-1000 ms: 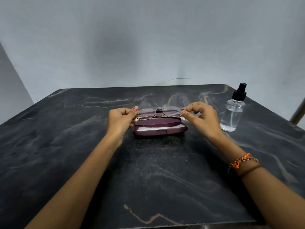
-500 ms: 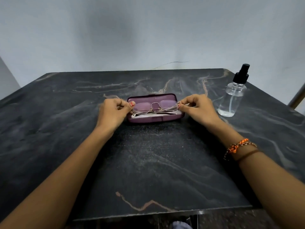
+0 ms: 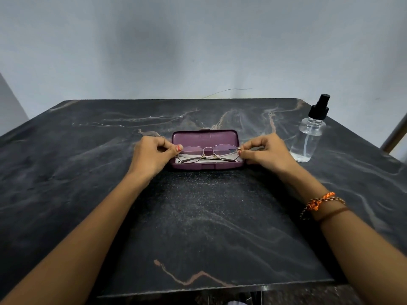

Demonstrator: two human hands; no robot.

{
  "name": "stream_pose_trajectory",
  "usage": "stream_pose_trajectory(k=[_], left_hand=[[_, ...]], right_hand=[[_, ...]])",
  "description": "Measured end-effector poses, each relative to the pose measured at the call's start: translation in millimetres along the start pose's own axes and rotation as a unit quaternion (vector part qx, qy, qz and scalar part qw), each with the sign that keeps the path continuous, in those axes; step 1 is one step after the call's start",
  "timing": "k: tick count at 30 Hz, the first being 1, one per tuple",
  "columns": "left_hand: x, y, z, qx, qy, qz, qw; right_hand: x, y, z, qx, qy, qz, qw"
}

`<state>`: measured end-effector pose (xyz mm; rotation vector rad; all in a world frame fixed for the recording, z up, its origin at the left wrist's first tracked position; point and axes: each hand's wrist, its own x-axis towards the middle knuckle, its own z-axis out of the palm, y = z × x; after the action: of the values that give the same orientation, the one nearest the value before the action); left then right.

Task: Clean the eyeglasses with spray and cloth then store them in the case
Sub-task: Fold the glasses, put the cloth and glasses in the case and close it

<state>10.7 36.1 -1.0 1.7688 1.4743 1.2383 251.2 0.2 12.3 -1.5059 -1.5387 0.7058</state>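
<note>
Nearest to me, at the bottom of the frame, the front edge of the dark marble table (image 3: pixel 198 249) runs across, with a thin rust-coloured vein just above it. My two forearms come in from the lower left and lower right corners and converge toward the middle. On the right wrist I see an orange braided bracelet (image 3: pixel 319 201) with a brown band beside it.

At the centre of the frame my left hand (image 3: pixel 152 154) has its fingers curled, thumb and forefinger pinching the left end of the eyeglasses (image 3: pixel 208 153). My right hand (image 3: pixel 266 154) does the same at the right end, fingers curled and pinching the frame at the hinge. The hands are apart, one on each side of the case. The eyeglasses are thin metal-rimmed, folded, lenses facing me, held over the lower tray of the open purple case (image 3: pixel 207 165). Whether they touch the tray I cannot tell. Under them in the tray lies a pale cloth (image 3: pixel 189 155), mostly hidden by the lenses.

Just behind, the case lid (image 3: pixel 204 137) stands tilted back, its inside facing me.

Right of centre, near my right hand but not touching it, a clear spray bottle (image 3: pixel 308 139) with a black pump top stands upright on the table.

Beyond the far table edge a pale grey wall (image 3: pixel 198 45) fills the upper half of the frame.
</note>
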Motion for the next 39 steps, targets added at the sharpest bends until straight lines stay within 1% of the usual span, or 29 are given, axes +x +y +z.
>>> stream_pose_trajectory(k=[4, 8, 12, 15, 19, 22, 24, 26, 32, 36, 39], left_hand=[[-1, 0, 0, 0.003, -0.001, 0.008, 1.000], [-2, 1, 0, 0.018, 0.020, 0.023, 0.999], [-3, 1, 0, 0.015, 0.028, 0.032, 0.999], [-2, 1, -3, -0.004, 0.026, 0.019, 0.999], [-2, 4, -9, -0.076, -0.033, -0.041, 0.996], [0, 1, -13, -0.072, -0.087, -0.076, 0.991], [2, 0, -16, -0.093, -0.120, -0.086, 0.985], [2, 0, -18, -0.110, -0.144, -0.091, 0.979], [2, 0, -19, -0.110, -0.159, -0.087, 0.977], [2, 0, -20, -0.115, -0.165, -0.082, 0.976], [3, 0, -20, -0.119, -0.172, -0.081, 0.975]], right_hand=[[-2, -2, 0, 0.011, -0.001, -0.019, 1.000], [-2, -1, -1, -0.030, 0.001, -0.030, 0.999], [0, 1, 1, -0.009, -0.010, -0.012, 1.000], [2, 2, 2, -0.006, -0.005, -0.008, 1.000], [3, 3, 2, -0.029, 0.001, -0.013, 0.999], [2, 4, 1, -0.030, -0.001, -0.016, 0.999], [2, 4, 2, -0.016, -0.005, -0.015, 1.000], [2, 3, 2, 0.025, -0.010, -0.006, 1.000], [5, 5, 2, 0.105, -0.020, 0.047, 0.993], [7, 5, 1, 0.105, -0.036, 0.056, 0.992], [7, 7, 0, 0.117, -0.044, 0.047, 0.991]])
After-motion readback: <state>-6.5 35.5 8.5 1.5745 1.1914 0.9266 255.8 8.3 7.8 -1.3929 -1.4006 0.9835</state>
